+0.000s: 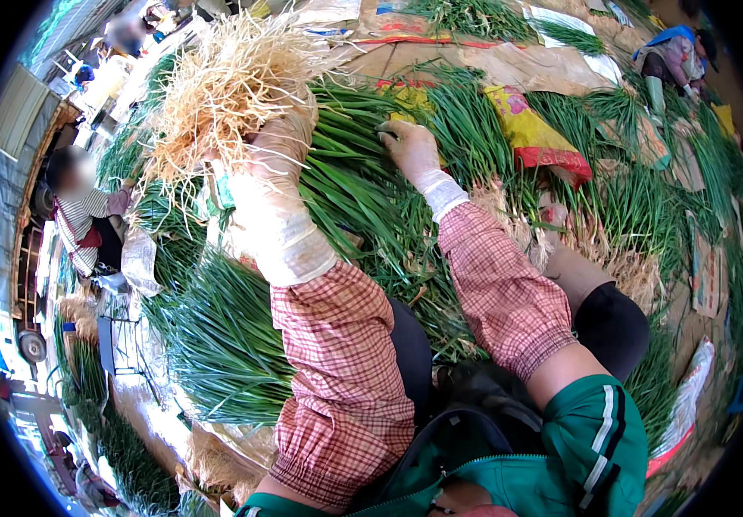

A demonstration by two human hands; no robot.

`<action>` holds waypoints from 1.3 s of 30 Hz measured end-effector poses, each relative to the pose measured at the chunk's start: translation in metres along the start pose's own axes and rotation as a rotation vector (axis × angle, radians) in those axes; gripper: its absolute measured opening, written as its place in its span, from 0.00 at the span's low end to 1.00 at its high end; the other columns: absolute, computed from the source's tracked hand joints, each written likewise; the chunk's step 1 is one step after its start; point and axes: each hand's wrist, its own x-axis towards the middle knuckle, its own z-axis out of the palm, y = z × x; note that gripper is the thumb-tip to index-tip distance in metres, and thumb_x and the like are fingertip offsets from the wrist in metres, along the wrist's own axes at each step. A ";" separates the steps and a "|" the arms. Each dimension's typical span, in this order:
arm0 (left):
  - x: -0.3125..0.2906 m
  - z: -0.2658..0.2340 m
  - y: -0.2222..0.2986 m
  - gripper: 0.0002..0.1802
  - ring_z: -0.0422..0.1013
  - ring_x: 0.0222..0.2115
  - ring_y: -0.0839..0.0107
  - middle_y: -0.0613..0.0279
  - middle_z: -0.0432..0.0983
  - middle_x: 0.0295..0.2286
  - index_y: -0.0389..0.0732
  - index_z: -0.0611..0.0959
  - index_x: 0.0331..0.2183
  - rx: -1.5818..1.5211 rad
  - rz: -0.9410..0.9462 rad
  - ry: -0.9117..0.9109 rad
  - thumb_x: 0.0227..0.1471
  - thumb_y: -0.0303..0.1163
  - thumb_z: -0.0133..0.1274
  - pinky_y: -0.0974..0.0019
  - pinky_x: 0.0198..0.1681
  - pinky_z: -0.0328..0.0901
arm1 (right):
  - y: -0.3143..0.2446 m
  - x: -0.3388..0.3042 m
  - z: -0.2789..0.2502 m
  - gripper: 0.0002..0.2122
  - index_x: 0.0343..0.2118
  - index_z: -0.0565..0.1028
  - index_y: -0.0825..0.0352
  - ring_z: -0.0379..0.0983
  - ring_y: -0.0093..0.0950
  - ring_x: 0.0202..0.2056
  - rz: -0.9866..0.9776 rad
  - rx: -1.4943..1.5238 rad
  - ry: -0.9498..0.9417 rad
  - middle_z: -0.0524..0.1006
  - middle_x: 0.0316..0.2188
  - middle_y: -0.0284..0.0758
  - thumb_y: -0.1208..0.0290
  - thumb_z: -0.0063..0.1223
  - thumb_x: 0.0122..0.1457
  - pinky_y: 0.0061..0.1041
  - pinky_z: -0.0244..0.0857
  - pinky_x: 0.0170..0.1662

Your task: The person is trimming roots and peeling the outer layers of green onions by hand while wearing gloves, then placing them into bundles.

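Note:
My left hand (pixel 272 168), in a pale, soiled glove, is closed around the root end of a large bunch of scallion-like greens (pixel 350 164). Tangled tan roots (pixel 225 82) spill over and past this hand, hiding most of its fingers. From there the long green leaves run to the right and toward me. My right hand (pixel 410 151), also gloved, is at the far right side of these leaves, its fingers loosely bent and apart; no firm grip on them shows. Another pile of the greens (pixel 225 336) lies left of my left forearm.
More greens (pixel 630 198) with pale roots spread on the right, beside a yellow and red sack (pixel 540 138). A person in a striped top (pixel 83 211) sits at left; another person (pixel 677 65) bends at far right. A truck wheel (pixel 33 346) stands at the left edge.

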 end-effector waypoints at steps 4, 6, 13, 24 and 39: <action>0.002 0.011 0.002 0.17 0.73 0.39 0.58 0.52 0.77 0.36 0.34 0.81 0.37 -0.031 0.004 -0.006 0.41 0.28 0.59 0.53 0.45 0.70 | -0.001 -0.001 -0.022 0.05 0.34 0.76 0.66 0.77 0.38 0.34 -0.021 0.087 0.106 0.79 0.31 0.41 0.72 0.54 0.56 0.34 0.69 0.41; 0.002 0.019 0.001 0.17 0.73 0.39 0.57 0.52 0.77 0.36 0.34 0.81 0.37 -0.066 0.001 -0.011 0.41 0.28 0.59 0.53 0.45 0.70 | -0.002 0.000 -0.042 0.05 0.36 0.75 0.68 0.76 0.28 0.31 0.157 0.380 0.018 0.79 0.30 0.38 0.76 0.49 0.59 0.27 0.70 0.37; 0.001 0.046 -0.018 0.17 0.73 0.40 0.56 0.51 0.77 0.36 0.33 0.81 0.37 -0.208 -0.036 0.031 0.41 0.27 0.59 0.52 0.46 0.70 | -0.010 0.005 -0.079 0.09 0.43 0.75 0.70 0.74 0.22 0.35 0.402 1.000 -0.575 0.78 0.33 0.33 0.73 0.46 0.63 0.21 0.70 0.38; 0.010 0.029 -0.005 0.36 0.67 0.51 0.57 0.53 0.70 0.47 0.34 0.72 0.50 -0.173 -0.009 0.036 0.34 0.25 0.60 0.50 0.55 0.63 | -0.067 0.049 -0.049 0.14 0.33 0.78 0.67 0.72 0.18 0.25 0.224 0.699 -0.564 0.78 0.24 0.29 0.58 0.56 0.60 0.17 0.64 0.28; 0.009 0.015 -0.007 0.30 0.72 0.42 0.57 0.52 0.73 0.41 0.33 0.78 0.44 -0.163 -0.058 -0.015 0.31 0.17 0.60 0.53 0.47 0.71 | -0.069 0.062 -0.033 0.13 0.33 0.82 0.62 0.77 0.45 0.38 0.169 -0.243 -0.208 0.80 0.36 0.45 0.61 0.51 0.52 0.38 0.70 0.46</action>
